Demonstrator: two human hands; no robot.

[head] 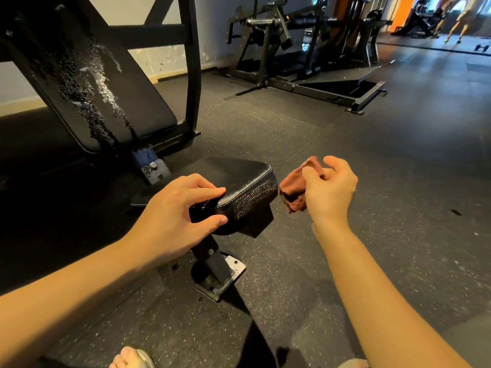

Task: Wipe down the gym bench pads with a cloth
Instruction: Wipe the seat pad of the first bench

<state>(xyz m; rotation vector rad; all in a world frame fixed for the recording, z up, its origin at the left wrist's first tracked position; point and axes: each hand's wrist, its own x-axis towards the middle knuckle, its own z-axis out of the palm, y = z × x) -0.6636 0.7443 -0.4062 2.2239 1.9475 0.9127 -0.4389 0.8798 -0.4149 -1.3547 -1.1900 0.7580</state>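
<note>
A small black seat pad (pixel 239 181) with cracked vinyl stands on a steel post in the middle of the head view. My left hand (pixel 180 208) grips its near left edge, fingers on top and thumb on the side. My right hand (pixel 329 187) holds a bunched reddish-brown cloth (pixel 295 189) just right of the pad's right end, close to it; whether the cloth touches the pad I cannot tell. Behind and to the left, the slanted black back pad (pixel 87 83) is covered with wet droplets and white foam streaks.
The bench's black steel frame (pixel 191 75) rises behind the back pad. Its bolted base plate (pixel 225 274) sits on the speckled rubber floor. Another black machine (pixel 297 49) stands at the back. My foot in a sandal (pixel 132 358) shows at the bottom edge.
</note>
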